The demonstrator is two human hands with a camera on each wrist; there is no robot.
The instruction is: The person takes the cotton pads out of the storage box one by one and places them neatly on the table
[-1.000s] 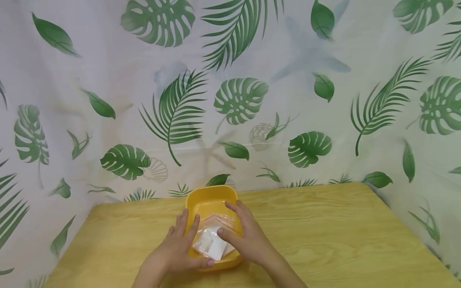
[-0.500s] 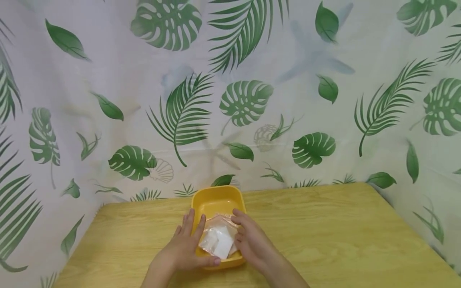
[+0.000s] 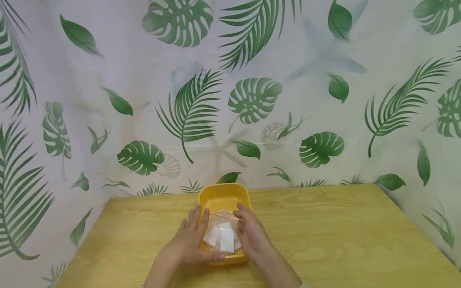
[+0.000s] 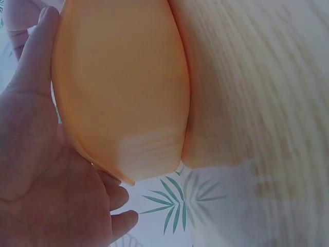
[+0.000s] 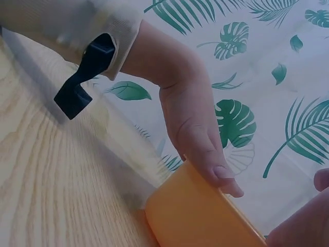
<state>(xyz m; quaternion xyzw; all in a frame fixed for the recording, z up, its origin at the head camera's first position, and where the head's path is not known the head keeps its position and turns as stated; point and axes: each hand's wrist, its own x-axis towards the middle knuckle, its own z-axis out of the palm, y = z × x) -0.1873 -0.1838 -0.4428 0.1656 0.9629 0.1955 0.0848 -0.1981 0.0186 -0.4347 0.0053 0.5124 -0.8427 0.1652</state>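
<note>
A yellow plastic tray (image 3: 223,194) stands on the table, with clear plastic bags (image 3: 212,238) inside it. A white rectangular packet (image 3: 227,238) lies in or under the clear plastic. My left hand (image 3: 189,242) rests on the tray's left and front rim, fingers straight and thumb along the front edge. In the left wrist view the left hand (image 4: 56,149) lies against the tray's wall. My right hand (image 3: 253,236) is at the right rim, its bent fingertips at the bags' right edge. Its thumb is hidden. The right wrist view shows the left thumb over the rim.
The wood-grain table (image 3: 324,232) extends to both sides of the tray. A pale leaf-print curtain (image 3: 252,60) hangs behind the table and along its sides, close to the tray's far end. A black strap piece (image 5: 85,87) hangs from the left sleeve.
My right hand's spread fingers have drawn in and its thumb has gone out of sight. The white packet has turned more upright in the head view. The left hand keeps its place on the tray.
</note>
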